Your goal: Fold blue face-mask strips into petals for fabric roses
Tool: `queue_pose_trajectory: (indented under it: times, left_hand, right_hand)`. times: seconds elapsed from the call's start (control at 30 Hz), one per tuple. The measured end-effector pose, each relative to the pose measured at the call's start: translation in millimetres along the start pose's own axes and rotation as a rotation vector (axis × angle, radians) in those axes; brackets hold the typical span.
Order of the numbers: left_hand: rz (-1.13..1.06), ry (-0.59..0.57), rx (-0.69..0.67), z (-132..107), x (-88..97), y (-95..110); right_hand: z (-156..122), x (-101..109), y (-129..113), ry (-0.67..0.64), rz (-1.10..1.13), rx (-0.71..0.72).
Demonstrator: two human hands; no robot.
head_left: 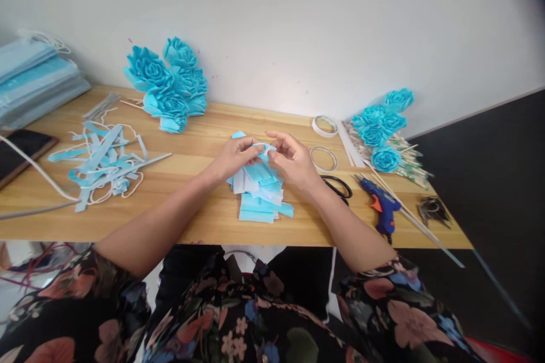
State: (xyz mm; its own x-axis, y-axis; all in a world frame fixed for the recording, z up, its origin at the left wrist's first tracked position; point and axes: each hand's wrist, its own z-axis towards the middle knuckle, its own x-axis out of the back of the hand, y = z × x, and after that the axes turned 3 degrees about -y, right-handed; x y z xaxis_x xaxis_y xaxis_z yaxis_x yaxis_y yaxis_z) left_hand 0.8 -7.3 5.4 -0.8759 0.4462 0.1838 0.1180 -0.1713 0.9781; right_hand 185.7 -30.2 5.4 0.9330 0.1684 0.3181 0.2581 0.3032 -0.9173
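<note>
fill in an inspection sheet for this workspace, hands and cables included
Surface: wooden table, light grain.
Job's things: small blue piece held above loose blue and white pieces; blue flowers at the left and right.
Clutter: tangled strips at left; tape roll and glue gun at right.
Hands: left hand and right hand both pinch the small blue piece.
Cables: white cable and grey cable at left, reaching toward the strips.
Surroundings: pale wall behind; dark panel at right.
</note>
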Motion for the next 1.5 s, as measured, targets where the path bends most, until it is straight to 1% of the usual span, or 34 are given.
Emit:
queue_pose_trajectory:
  times: [0.13,0.3,0.4,0.57,0.67,0.87,1.0,1.1,1.3,1.4,1.5]
  left_hand:
    - [-0.052,0.013,-0.017,-0.2,-2.6,-2.1]
    - [-0.121,0.028,-0.021,0.6,-4.1,-7.6]
    - [-0.102,0.050,-0.037,0.4,-4.6,-7.8]
    - [0.021,0.057,-0.071,-1.7,-7.9,-5.5]
    - [-0.023,0.053,-0.068,-1.9,-6.9,-3.1]
    - [-0.101,0.097,-0.020,-0.3,-0.8,0.8]
    - [-0.062,0.089,0.002,-0.6,-1.6,1.7]
    - [-0.031,0.084,-0.010,-0.7,-3.5,0.8]
    - [0.007,0.055,-0.028,-0.9,-6.4,-6.5]
    - [0.019,0.036,-0.033,-1.1,-7.4,-8.4]
    - [-0.029,0.046,-0.017,-1.1,-6.4,-5.8]
  right_hand:
    - [-0.9,-1.7,-1.3,0.044,0.053,0.017]
    - [-1.9,-4.2,-1.1,-0.026,0.080,0.016]
    - [-1.6,-2.8,0.4,-0.029,0.053,0.016]
    - [-0.3,0.2,5.8,0.034,-0.022,0.028]
    - [0.1,1.2,9.2,0.058,-0.025,0.022]
    - [0.4,0.6,9.5,0.068,0.022,0.018]
    - [0.0,-0.5,5.6,0.086,0.025,-0.004]
    - [-0.6,-1.1,3.1,0.086,0.008,-0.027]
    - [-1.2,-2.6,3.4,0.084,0.013,-0.033]
    - [-0.9,-1.8,4.6,0.104,0.008,-0.013]
    - [-0.3,0.0,4.1,0.131,0.038,0.021]
